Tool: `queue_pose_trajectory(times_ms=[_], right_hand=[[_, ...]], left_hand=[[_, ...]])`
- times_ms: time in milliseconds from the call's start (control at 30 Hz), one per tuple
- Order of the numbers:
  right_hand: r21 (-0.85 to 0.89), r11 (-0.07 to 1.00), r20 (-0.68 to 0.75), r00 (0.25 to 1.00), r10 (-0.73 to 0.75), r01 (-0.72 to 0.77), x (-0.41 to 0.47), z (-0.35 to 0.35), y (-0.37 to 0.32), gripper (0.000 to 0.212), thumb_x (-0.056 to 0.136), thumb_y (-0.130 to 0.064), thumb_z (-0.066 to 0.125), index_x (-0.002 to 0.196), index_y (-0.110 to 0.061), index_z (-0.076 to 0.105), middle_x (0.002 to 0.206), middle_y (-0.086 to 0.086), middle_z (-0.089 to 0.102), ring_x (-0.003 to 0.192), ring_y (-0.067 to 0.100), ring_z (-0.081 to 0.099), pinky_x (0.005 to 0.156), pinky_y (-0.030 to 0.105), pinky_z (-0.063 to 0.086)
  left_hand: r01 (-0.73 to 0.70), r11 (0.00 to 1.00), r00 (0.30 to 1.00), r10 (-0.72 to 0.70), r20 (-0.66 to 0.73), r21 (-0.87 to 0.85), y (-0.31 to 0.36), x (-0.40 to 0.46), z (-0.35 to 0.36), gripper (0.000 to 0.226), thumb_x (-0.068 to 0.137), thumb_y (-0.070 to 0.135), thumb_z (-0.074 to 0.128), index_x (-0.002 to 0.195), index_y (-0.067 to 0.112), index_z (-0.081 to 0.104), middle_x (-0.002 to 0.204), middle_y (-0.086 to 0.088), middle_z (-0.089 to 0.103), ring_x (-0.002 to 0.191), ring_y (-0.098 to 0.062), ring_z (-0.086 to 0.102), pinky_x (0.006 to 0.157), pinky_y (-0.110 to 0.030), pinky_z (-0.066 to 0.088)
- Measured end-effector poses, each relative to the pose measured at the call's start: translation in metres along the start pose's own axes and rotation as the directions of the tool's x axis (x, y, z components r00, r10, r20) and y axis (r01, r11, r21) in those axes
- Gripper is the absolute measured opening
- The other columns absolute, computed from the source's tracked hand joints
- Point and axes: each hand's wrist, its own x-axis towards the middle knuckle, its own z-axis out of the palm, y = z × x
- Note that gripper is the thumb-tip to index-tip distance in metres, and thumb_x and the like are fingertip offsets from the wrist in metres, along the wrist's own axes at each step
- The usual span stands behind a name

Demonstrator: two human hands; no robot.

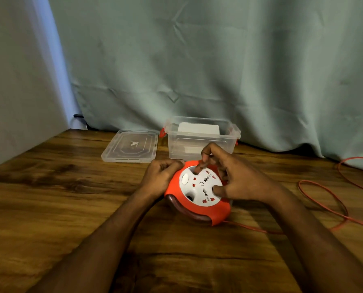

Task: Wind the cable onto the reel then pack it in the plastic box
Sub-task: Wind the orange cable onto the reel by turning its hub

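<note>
An orange cable reel (pixel 206 212) with a round white socket face lies tilted on the wooden table. My left hand (pixel 161 176) grips its left orange rim. My right hand (pixel 233 178) rests on the white face, with the index finger in a hole at the top and the thumb in a dent at the right. A thin orange cable (pixel 324 199) leaves the reel's lower right and loops loosely over the table to the right. Behind the reel stands the clear plastic box (pixel 199 138), lid off, with red latches.
The box's clear lid (pixel 132 145) lies flat on the table (pixel 70 197) to the left of the box. A grey-green curtain (pixel 197 60) hangs along the table's far edge. A pale wall borders the left side. More cable runs off the right edge.
</note>
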Motion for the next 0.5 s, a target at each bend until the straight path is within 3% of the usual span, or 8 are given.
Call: queue_pose_trajectory(times_ms=[167,300,500], right_hand=[[0.005,1.0,0.0,1.0,0.019,-0.019,-0.0013,-0.0007,0.0003,0.072,0.068,-0.011,0.086,0.113,-0.036,0.035,0.121,-0.021,0.073,0.07,-0.006,0.064,0.056,0.039,0.06],[-0.008,1.0,-0.022,1.0,0.008,-0.008,-0.0026,0.0007,0.0008,0.076,0.063,-0.019,0.088,0.115,-0.033,0.035,0.115,-0.021,0.071,0.075,0.0,0.065,0.059,0.049,0.06],[-0.049,0.998,-0.022,0.999,0.028,-0.029,-0.0036,-0.0014,-0.0035,0.078,0.061,-0.03,0.094,0.112,-0.038,0.036,0.111,-0.018,0.07,0.078,0.0,0.064,0.06,0.034,0.059]], left_hand=[[0.005,1.0,1.0,-0.005,0.008,0.001,-0.0009,0.0006,-0.0007,0.029,0.095,0.02,0.064,0.071,0.016,0.079,0.074,-0.018,0.075,0.068,-0.037,0.069,0.066,-0.044,0.053],[0.015,1.0,1.0,-0.015,0.005,-0.008,0.0002,-0.0001,-0.0005,0.028,0.095,0.019,0.065,0.072,0.017,0.08,0.077,-0.018,0.076,0.071,-0.04,0.071,0.07,-0.048,0.057],[0.031,0.999,1.0,-0.031,-0.001,-0.008,0.0006,0.001,-0.0011,0.022,0.095,0.02,0.064,0.082,0.013,0.08,0.081,-0.016,0.078,0.076,-0.04,0.074,0.072,-0.049,0.06]])
